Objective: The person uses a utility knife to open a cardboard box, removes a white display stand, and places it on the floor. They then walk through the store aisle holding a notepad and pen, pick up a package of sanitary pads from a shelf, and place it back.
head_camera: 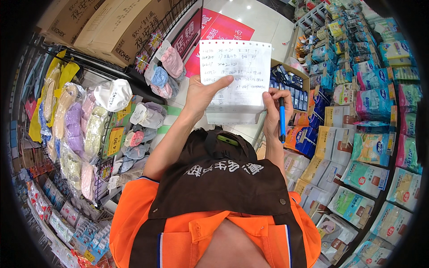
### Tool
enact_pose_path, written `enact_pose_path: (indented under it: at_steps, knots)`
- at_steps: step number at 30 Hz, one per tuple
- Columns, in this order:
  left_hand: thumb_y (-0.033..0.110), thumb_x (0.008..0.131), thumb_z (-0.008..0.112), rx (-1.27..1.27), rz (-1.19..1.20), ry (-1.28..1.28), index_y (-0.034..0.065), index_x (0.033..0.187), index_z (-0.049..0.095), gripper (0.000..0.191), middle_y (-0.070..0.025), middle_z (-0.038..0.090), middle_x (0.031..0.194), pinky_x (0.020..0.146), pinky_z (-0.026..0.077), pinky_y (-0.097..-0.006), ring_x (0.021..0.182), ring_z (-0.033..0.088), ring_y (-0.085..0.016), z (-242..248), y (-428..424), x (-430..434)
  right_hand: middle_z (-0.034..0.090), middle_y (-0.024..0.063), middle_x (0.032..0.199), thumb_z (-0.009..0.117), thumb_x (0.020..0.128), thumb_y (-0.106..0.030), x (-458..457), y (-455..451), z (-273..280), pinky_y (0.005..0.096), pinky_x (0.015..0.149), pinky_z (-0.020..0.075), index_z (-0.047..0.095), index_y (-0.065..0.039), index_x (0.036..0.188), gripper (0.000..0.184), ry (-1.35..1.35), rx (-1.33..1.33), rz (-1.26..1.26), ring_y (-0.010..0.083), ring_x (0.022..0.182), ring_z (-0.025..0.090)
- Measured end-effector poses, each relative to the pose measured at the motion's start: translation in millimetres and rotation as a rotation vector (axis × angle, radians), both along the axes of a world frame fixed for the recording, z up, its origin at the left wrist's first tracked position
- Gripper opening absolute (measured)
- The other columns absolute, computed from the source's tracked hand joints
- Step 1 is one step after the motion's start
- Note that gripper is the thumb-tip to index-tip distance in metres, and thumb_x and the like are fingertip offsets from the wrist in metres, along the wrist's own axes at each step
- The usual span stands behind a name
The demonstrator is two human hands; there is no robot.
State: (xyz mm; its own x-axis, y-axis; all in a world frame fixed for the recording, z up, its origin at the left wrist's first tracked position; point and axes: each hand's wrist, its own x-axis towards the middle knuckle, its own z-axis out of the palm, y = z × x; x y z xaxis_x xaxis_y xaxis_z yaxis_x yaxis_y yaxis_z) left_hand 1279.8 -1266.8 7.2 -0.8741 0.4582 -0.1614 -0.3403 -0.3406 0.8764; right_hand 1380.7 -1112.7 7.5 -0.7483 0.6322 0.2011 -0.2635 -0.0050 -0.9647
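Observation:
A white sheet of paper [239, 70] with handwritten lines and a punched top edge is held up in front of my chest. My left hand [202, 93] grips its left side, the thumb lying across the writing. On the lower right edge, the thumb of my right hand [273, 110] touches the sheet. That hand also holds a blue marker pen [282, 117] with black ends, which points downward. The lower part of the sheet looks folded, with a flap hanging below. Beneath it is my dark brown apron [218, 181], worn over an orange shirt.
On the left, shower caps [114, 95] and bagged slippers [73, 124] hang from a wire rack beneath cardboard cartons [107, 33]. Packaged gloves [372, 100] fill the right-hand shelves. A carton of dark blue boxes [290, 87] stands beyond my right hand. A red floor sign [221, 33] lies ahead.

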Motion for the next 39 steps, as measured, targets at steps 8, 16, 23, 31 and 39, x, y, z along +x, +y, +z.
enact_pose_path:
  at_steps: [8, 16, 23, 31, 39]
  knots:
    - [0.008, 0.075, 0.072, -0.006, 0.013, -0.004, 0.0001, 0.099, 0.065, 0.026, -0.0068, 0.067, 0.093, 0.072, 0.049, -0.0239, 0.080, 0.062, -0.010, 2, 2, 4, 0.058, 0.0034, 0.083, 0.066, 0.077, 0.000, 4, 1, -1, 0.0176, 0.060, 0.0346, 0.046, -0.006, 0.079, 0.021, -0.006, -0.007, -0.009, 0.0028, 0.066, 0.043]
    - [0.010, 0.076, 0.071, -0.143, 0.005, 0.116, -0.0028, 0.098, 0.064, 0.026, -0.0061, 0.066, 0.097, 0.070, 0.048, -0.0239, 0.080, 0.061, -0.012, -16, 2, 1, 0.057, 0.0036, 0.084, 0.064, 0.080, -0.001, 10, 4, -19, 0.0179, 0.059, 0.0372, 0.047, -0.005, 0.083, 0.018, -0.043, 0.046, -0.047, 0.0037, 0.065, 0.045]
    - [0.019, 0.075, 0.071, -0.724, -0.431, 0.618, -0.0012, 0.092, 0.067, 0.027, -0.0107, 0.067, 0.092, 0.069, 0.048, -0.0286, 0.077, 0.062, -0.014, -75, 16, -26, 0.064, 0.0135, 0.097, 0.040, 0.095, -0.039, 79, 51, -89, 0.0251, 0.064, 0.0437, 0.048, -0.004, 0.097, 0.036, -0.495, -0.066, -0.041, 0.0138, 0.078, 0.060]
    - [0.020, 0.075, 0.071, -0.659, -0.698, 0.534, -0.0030, 0.109, 0.059, 0.043, -0.0132, 0.064, 0.103, 0.084, 0.046, -0.0315, 0.094, 0.061, -0.022, -149, 104, -29, 0.056, 0.0135, 0.105, 0.040, 0.073, 0.008, 161, 229, -189, 0.0351, 0.075, 0.0474, 0.056, -0.003, 0.098, 0.032, -0.707, 0.022, -0.432, 0.0234, 0.084, 0.061]
    - [0.015, 0.077, 0.071, -0.609, -0.602, -0.294, -0.0030, 0.109, 0.060, 0.038, -0.0111, 0.064, 0.103, 0.081, 0.048, -0.0328, 0.090, 0.061, -0.019, -293, 231, -38, 0.062, 0.0208, 0.093, 0.051, 0.079, -0.017, 117, 464, -277, 0.0453, 0.077, 0.0455, 0.063, -0.007, 0.098, 0.025, -1.293, 0.463, -0.502, 0.0387, 0.089, 0.059]
